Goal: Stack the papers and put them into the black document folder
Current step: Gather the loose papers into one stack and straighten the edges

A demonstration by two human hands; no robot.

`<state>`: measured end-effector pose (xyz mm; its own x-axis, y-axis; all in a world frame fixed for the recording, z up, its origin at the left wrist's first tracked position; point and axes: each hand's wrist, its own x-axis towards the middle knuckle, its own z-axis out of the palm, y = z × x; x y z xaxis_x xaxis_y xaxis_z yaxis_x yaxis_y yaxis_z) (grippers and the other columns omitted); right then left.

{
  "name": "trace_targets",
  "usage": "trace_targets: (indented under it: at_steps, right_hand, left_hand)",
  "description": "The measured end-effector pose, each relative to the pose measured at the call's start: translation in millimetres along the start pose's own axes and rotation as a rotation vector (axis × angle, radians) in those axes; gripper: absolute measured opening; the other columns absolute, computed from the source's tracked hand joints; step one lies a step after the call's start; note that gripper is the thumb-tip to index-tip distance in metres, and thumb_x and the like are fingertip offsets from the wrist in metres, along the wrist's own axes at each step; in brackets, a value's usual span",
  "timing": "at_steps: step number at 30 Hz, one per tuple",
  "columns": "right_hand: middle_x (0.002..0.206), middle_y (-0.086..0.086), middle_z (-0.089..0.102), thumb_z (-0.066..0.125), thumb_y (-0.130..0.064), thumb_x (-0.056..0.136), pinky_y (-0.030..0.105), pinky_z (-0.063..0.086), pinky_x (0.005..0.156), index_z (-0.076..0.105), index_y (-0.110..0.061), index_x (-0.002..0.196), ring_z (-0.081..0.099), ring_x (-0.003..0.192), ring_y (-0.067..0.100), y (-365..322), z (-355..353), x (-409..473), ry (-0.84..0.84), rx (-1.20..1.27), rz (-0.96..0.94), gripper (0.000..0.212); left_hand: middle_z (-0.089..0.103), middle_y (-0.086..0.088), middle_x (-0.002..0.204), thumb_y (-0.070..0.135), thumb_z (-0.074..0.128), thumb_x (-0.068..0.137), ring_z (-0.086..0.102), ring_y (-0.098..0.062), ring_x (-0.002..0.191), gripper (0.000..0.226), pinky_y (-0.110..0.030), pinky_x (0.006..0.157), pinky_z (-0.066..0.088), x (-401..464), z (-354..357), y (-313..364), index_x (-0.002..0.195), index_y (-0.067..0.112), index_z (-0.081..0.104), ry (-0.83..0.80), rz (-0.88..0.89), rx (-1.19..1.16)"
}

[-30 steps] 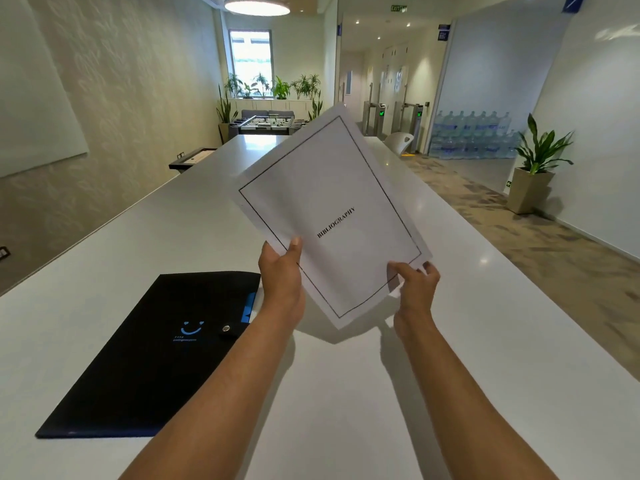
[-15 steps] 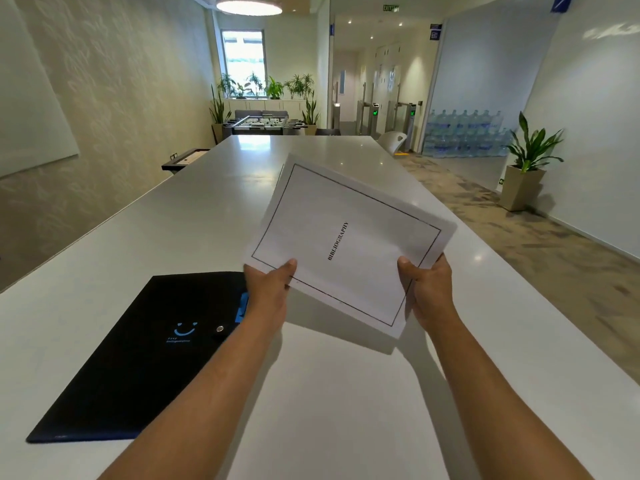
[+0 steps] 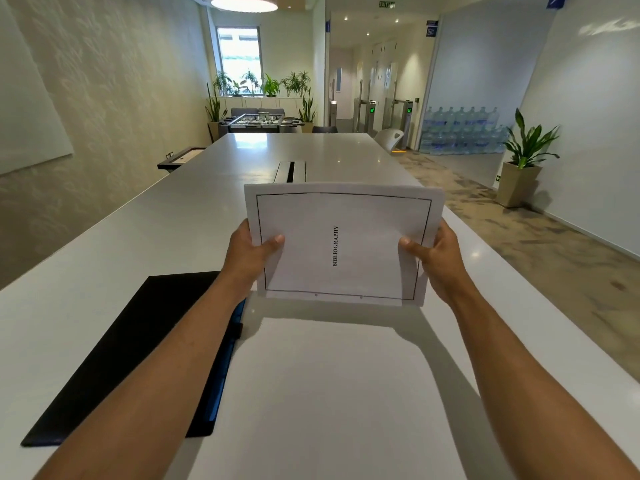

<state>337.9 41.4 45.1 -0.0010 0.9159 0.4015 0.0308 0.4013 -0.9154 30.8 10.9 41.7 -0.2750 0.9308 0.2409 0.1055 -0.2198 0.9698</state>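
I hold a stack of white papers point(image 3: 343, 237) above the white table point(image 3: 311, 393), long side across, the top sheet printed "BIBLIOGRAPHY" inside a thin black frame. My left hand point(image 3: 247, 256) grips the stack's left edge, thumb on top. On the opposite edge my right hand point(image 3: 436, 258) does the same. The sheets look squared together, their lower edge just above the tabletop. The black document folder point(image 3: 131, 351) lies flat and closed on the table to the left, partly hidden under my left forearm, with a blue strip along its right side.
A cable slot point(image 3: 291, 171) is set into the table just behind the papers. The table's right edge drops to a carpeted floor with a potted plant point(image 3: 523, 168) and stacked water bottles point(image 3: 460, 131). A foosball table point(image 3: 259, 123) stands beyond the far end.
The papers turned from tilted to level with their long side across, and came lower toward the table. My hands shifted from the bottom corners to the left and right edges.
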Motion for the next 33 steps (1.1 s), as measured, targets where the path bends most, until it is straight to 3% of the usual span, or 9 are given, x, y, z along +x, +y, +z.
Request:
trace_targets:
  at_steps: [4, 9, 15, 21, 28, 33]
  right_hand:
    - [0.112, 0.006, 0.066, 0.067, 0.002, 0.077, 0.037, 0.054, 0.087, 0.058, -0.023, 0.115, 0.064, 0.104, 0.024, 4, 1, -1, 0.058, 0.053, -0.009, 0.047]
    - [0.099, 0.005, 0.068, 0.068, 0.005, 0.075, 0.043, 0.056, 0.084, 0.06, -0.02, 0.102, 0.067, 0.09, 0.021, 47, 9, -34, 0.146, 0.025, 0.107, 0.037]
    - [0.101, -0.001, 0.066, 0.063, 0.008, 0.081, 0.023, 0.051, 0.074, 0.058, -0.014, 0.113, 0.064, 0.091, 0.013, 55, 16, -34, 0.158, 0.011, 0.171, 0.039]
    - [0.108, 0.006, 0.066, 0.062, 0.009, 0.081, 0.028, 0.052, 0.08, 0.058, -0.012, 0.118, 0.064, 0.095, 0.018, 53, 15, -26, 0.164, -0.008, 0.133, 0.043]
    - [0.109, 0.003, 0.068, 0.062, -0.002, 0.089, 0.031, 0.053, 0.082, 0.059, -0.012, 0.123, 0.066, 0.098, 0.017, 69, 16, -39, 0.107, -0.017, 0.168, 0.035]
    - [0.108, 0.0, 0.068, 0.061, -0.005, 0.09, 0.03, 0.053, 0.079, 0.059, -0.014, 0.123, 0.066, 0.098, 0.015, 68, 17, -36, 0.132, -0.056, 0.18, 0.034]
  left_hand:
    - [0.064, 0.004, 0.109, 0.009, 0.066, 0.089, 0.062, -0.007, 0.097, 0.035, -0.021, 0.08, 0.05, -12, 16, -6, 0.119, 0.018, 0.052, 0.059, 0.079, -0.019]
    - [0.063, -0.006, 0.115, 0.007, 0.066, 0.087, 0.062, -0.026, 0.105, 0.036, -0.04, 0.089, 0.051, -30, 22, -50, 0.119, 0.013, 0.051, 0.127, -0.099, 0.001]
    - [0.061, -0.008, 0.12, 0.005, 0.059, 0.092, 0.059, -0.024, 0.109, 0.036, -0.041, 0.096, 0.048, -33, 29, -59, 0.127, 0.01, 0.049, 0.133, -0.115, 0.035]
    - [0.059, -0.011, 0.121, 0.008, 0.057, 0.093, 0.058, -0.025, 0.108, 0.033, -0.036, 0.089, 0.049, -25, 32, -49, 0.125, 0.009, 0.047, 0.164, -0.022, 0.071]
    - [0.057, -0.008, 0.123, 0.005, 0.055, 0.094, 0.056, -0.024, 0.111, 0.039, -0.038, 0.096, 0.047, -37, 34, -66, 0.131, 0.01, 0.044, 0.161, -0.128, 0.011]
    - [0.057, -0.006, 0.115, 0.008, 0.054, 0.095, 0.057, -0.023, 0.104, 0.031, -0.029, 0.082, 0.044, -31, 33, -60, 0.124, 0.009, 0.045, 0.156, -0.111, 0.088]
